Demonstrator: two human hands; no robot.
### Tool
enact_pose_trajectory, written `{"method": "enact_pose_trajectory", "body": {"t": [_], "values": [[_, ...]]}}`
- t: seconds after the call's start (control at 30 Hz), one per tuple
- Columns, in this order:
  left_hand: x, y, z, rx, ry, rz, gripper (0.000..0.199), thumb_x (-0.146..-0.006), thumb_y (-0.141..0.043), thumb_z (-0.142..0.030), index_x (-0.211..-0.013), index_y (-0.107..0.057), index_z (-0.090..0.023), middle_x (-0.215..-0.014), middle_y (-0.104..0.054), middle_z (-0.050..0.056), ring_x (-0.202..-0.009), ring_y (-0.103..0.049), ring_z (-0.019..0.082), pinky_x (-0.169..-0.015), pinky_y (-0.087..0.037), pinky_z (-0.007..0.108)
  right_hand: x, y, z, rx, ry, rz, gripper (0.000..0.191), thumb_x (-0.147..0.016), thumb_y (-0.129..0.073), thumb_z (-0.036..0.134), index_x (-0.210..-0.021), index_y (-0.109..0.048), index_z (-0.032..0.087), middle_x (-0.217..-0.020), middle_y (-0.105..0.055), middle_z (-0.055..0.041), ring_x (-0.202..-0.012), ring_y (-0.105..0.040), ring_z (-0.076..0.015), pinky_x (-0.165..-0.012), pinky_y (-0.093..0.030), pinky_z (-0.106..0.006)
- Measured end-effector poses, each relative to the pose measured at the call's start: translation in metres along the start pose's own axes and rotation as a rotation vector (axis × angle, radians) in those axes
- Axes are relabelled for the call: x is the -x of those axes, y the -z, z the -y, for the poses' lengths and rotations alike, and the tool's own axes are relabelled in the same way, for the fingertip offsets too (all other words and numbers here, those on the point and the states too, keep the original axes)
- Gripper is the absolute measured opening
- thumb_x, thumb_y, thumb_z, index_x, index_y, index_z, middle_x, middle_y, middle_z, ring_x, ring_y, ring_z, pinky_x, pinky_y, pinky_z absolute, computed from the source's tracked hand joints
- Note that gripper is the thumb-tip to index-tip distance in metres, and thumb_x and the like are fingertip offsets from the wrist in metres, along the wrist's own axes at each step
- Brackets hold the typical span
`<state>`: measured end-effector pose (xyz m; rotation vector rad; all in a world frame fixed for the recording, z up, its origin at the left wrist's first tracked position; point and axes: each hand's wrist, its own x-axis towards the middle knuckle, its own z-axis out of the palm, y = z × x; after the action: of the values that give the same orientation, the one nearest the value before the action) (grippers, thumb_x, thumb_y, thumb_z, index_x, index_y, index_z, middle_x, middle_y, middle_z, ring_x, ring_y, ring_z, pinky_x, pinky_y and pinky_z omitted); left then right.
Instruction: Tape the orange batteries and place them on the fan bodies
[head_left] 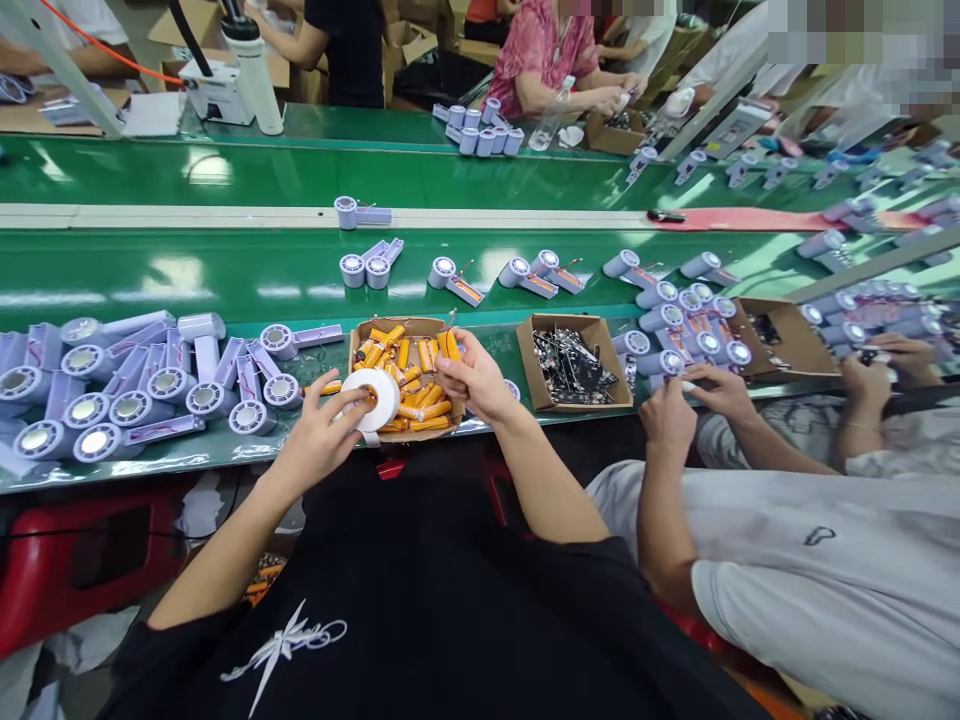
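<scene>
My left hand (pixel 326 425) grips a white roll of tape (pixel 385 400), its fingers reaching into the core. A bit of orange shows beside those fingers; what it belongs to I cannot make out. Between the fingertips of my right hand (pixel 480 375) is an orange battery (pixel 450 345) with thin wires at its top. Both hands are over a cardboard box (pixel 420 434) filled with loose orange batteries (pixel 431 400). Left of the box lie many lilac handheld fan bodies (pixel 172 385), with round heads and open handles.
Beyond the box runs a green conveyor (pixel 285 275) carrying several fan bodies (pixel 457 280). To the right stands a box of dark circuit boards (pixel 574 360). A co-worker's hands (pixel 690 405) are close by on the right. A white bottle (pixel 255 80) stands across the line.
</scene>
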<state>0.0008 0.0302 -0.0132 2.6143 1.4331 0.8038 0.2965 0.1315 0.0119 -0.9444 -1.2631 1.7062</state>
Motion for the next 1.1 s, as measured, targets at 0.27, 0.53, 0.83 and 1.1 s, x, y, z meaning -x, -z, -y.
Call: {"method": "enact_pose_trajectory", "body": {"t": [0.27,0.53,0.83,1.1], "values": [[-0.01,0.007,-0.008,-0.028,-0.082,0.038,0.056,-0.097,-0.064,-0.004,-0.143,-0.073,-0.036,-0.144,-0.077,0.005,-0.17,-0.033,0.038,-0.123,-0.06,0.063,0.037,-0.008,0.02,0.656,0.112,-0.035,0.05,-0.101,-0.066,0.065,-0.124,-0.08,0.023,-0.118,-0.084,-0.0084,-0.111,-0.076,-0.0302,-0.1,-0.06,-0.04],[-0.028,0.013,-0.006,-0.214,-0.243,0.09,0.049,-0.102,-0.057,-0.001,-0.138,-0.076,-0.029,-0.147,-0.073,0.003,-0.169,-0.038,0.035,-0.129,-0.059,0.054,0.024,-0.012,0.029,0.819,0.121,0.189,0.037,-0.105,-0.059,0.049,-0.09,-0.073,0.018,-0.074,-0.065,0.0014,-0.07,-0.055,-0.0151,-0.069,-0.042,-0.028],[-0.055,0.017,-0.015,-0.323,-0.334,-0.117,0.032,-0.103,-0.07,-0.01,-0.132,-0.075,-0.024,-0.126,-0.081,0.005,-0.122,-0.071,0.025,-0.103,-0.064,0.042,0.015,-0.034,-0.01,0.086,0.1,-0.168,0.062,-0.086,-0.079,0.073,-0.12,-0.076,0.021,-0.101,-0.084,-0.008,-0.097,-0.08,-0.0272,-0.082,-0.066,-0.037],[-0.057,-0.025,-0.04,-0.024,-0.297,0.133,0.034,-0.1,-0.08,-0.031,-0.133,-0.078,-0.022,-0.109,-0.079,0.01,-0.105,-0.068,0.027,-0.093,-0.056,0.043,0.005,0.025,0.019,-0.269,0.499,-0.692,0.043,-0.096,-0.079,0.06,-0.125,-0.07,0.03,-0.137,-0.08,-0.0052,-0.132,-0.076,-0.0214,-0.103,-0.067,-0.035]]}}
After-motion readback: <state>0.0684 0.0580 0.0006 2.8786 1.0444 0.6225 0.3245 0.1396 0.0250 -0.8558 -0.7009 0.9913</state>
